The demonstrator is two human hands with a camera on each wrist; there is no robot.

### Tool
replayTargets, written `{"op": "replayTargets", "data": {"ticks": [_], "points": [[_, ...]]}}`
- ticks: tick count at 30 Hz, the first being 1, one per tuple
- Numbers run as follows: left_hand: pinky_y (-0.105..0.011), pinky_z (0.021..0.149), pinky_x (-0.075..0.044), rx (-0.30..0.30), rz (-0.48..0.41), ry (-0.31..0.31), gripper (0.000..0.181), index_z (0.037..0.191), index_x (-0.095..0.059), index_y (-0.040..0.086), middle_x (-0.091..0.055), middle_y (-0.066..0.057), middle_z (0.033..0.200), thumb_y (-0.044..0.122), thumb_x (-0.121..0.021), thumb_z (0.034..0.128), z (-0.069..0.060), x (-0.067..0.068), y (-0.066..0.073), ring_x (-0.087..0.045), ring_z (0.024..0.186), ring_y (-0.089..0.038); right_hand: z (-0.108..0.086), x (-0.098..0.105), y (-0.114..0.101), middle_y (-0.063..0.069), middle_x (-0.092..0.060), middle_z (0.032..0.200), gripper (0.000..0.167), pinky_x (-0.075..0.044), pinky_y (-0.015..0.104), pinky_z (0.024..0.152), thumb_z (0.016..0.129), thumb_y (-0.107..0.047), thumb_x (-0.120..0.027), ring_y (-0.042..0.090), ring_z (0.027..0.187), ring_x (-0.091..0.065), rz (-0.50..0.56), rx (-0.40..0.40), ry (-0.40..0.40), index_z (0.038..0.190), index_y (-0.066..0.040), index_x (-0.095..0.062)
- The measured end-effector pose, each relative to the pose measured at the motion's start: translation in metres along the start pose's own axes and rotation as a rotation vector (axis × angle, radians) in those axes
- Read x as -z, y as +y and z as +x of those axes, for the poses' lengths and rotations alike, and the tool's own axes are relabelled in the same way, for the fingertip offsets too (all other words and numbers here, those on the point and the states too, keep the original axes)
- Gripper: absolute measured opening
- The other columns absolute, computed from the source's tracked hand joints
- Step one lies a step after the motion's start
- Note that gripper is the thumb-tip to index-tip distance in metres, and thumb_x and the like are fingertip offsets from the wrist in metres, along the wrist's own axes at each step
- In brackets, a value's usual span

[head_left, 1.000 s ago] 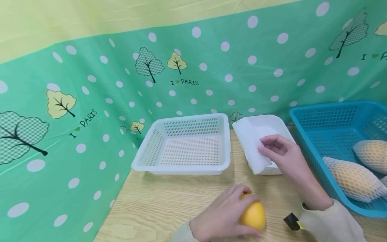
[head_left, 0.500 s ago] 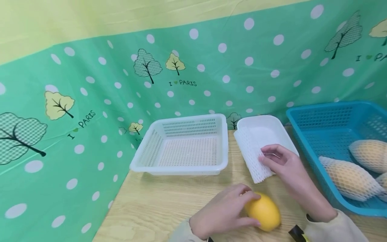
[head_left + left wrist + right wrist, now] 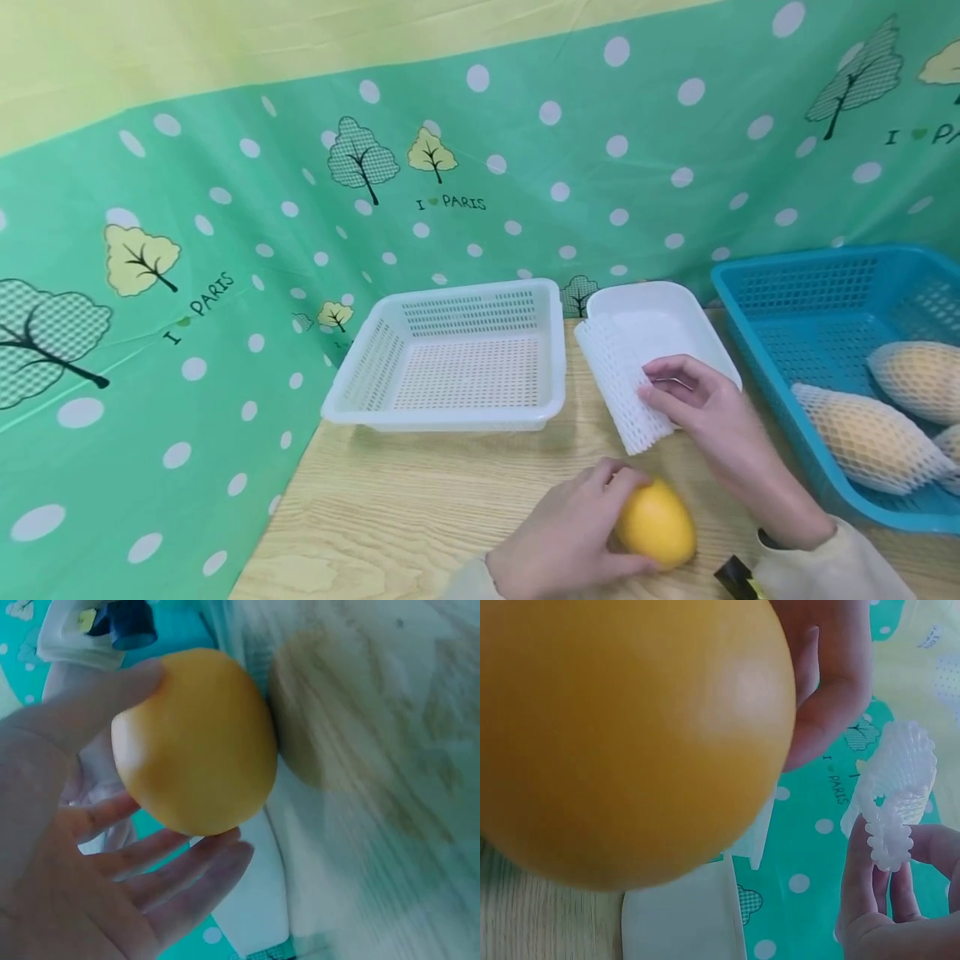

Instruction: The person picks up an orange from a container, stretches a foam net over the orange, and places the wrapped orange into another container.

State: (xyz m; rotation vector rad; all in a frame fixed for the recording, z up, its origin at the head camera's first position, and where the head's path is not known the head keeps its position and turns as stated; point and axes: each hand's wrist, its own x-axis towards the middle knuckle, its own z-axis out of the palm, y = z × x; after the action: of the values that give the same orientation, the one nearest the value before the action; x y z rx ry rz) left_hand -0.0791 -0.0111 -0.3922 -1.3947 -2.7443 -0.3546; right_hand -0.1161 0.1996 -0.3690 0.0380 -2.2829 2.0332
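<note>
A smooth yellow mango [image 3: 658,525] is on the near part of the wooden table. My left hand [image 3: 573,533] grips it from the left, thumb and fingertips against its skin; the left wrist view shows the mango [image 3: 199,742] with the palm away from it. Over the white tray's front left edge, my right hand [image 3: 701,400] pinches a white foam net sleeve [image 3: 618,392] by its side. In the right wrist view, the sleeve [image 3: 900,780] has a partly spread end, and the mango fills much of the picture.
A white slotted basket [image 3: 465,417] stands at the back, left of the shallow white tray [image 3: 660,308]. On the right, a blue basket [image 3: 765,400] holds several net-wrapped mangoes [image 3: 870,437]. A dotted green cloth [image 3: 480,217] hangs behind.
My left hand has brought the mango a little to the right, turning it. The right hand and the foam net sleeve have shifted slightly down and nearer. The last half second shows little movement.
</note>
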Motion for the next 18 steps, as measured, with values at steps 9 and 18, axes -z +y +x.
{"op": "replayTargets", "data": {"ticks": [9, 18], "points": [[-0.006, 0.075, -0.04, -0.041, -0.029, -0.018, 0.068, 0.13, -0.049, 0.025, -0.051, 0.012, 0.118, 0.059, -0.076, 0.0782, -0.005, 0.005, -0.009, -0.052, 0.092, 0.003, -0.001, -0.001, -0.003, -0.006, -0.06, 0.115, 0.038, -0.052, 0.012, 0.085, 0.095, -0.026, -0.068, -0.001, 0.104, -0.06, -0.013, -0.022, -0.015, 0.124, -0.004, -0.056], [-0.007, 0.087, -0.042, -0.063, -0.062, -0.052, 0.072, 0.134, -0.048, 0.022, -0.052, 0.012, 0.122, 0.06, -0.075, 0.0796, -0.008, 0.009, -0.015, -0.053, 0.101, 0.004, -0.002, -0.004, -0.006, -0.004, -0.063, 0.113, 0.04, -0.054, 0.018, 0.078, 0.095, -0.032, -0.067, 0.001, 0.099, -0.064, -0.022, -0.043, -0.013, 0.123, -0.005, -0.057]]}}
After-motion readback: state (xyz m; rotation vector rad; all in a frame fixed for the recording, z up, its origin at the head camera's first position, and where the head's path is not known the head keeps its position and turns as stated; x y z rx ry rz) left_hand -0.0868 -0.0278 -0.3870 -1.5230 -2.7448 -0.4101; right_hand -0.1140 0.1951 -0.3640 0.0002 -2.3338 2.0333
